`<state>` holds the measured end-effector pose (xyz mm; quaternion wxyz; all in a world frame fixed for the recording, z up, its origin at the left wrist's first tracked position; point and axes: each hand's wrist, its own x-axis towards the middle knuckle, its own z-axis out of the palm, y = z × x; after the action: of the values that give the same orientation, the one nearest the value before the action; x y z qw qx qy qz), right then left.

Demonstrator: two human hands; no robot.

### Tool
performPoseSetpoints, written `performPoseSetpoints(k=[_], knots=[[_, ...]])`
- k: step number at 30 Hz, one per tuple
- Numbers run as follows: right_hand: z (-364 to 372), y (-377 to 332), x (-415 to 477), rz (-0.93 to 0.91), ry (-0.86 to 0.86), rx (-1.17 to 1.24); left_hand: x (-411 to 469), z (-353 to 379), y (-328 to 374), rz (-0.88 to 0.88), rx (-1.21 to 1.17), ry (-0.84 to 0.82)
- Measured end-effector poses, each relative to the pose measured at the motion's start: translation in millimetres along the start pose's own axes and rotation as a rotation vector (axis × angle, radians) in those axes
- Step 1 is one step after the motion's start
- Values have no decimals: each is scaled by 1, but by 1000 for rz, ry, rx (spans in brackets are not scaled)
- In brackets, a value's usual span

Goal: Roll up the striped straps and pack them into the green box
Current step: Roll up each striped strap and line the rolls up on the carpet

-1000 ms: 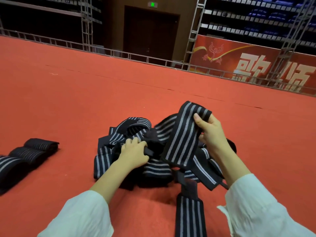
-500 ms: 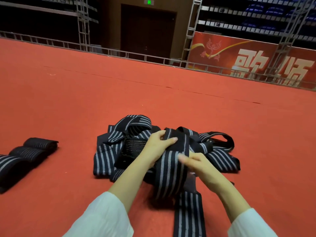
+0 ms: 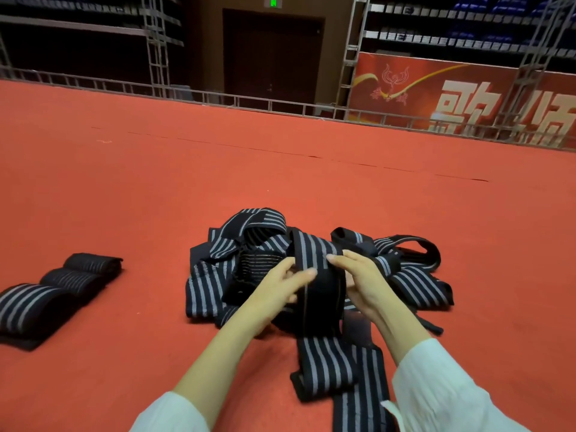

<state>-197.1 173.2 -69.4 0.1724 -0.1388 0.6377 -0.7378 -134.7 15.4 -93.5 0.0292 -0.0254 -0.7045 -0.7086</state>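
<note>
Above the loose pile (image 3: 215, 275) on the red floor (image 3: 124, 198), the left hand (image 3: 280, 291) and right hand (image 3: 361, 279) held a part-rolled striped strap (image 3: 319, 297), each grip pinching one end of the roll. It was judged light, soft and springy, best held at the roll's ends lest it unwind.

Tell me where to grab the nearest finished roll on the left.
Probably from above: span the nearest roll across its curved, striped top and squeeze its two long sides. It lies flat on the carpet, so that pinch keeps the wraps closed.
</note>
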Motion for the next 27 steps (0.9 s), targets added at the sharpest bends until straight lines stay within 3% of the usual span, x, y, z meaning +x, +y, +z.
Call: performPoseSetpoints(k=[8, 11, 18, 27], knots=[[-6, 9, -12, 39, -162, -66, 18, 9, 8, 35, -42, 310], [-7, 6, -16, 59, -193, -53, 19, 9, 4, 43, -42, 298], [-1, 3, -11, 79, -23, -42, 14, 7, -3, 72, -187, 88], [1, 8, -9, -56, 26, -37, 11, 1, 10, 38, -126, 159]])
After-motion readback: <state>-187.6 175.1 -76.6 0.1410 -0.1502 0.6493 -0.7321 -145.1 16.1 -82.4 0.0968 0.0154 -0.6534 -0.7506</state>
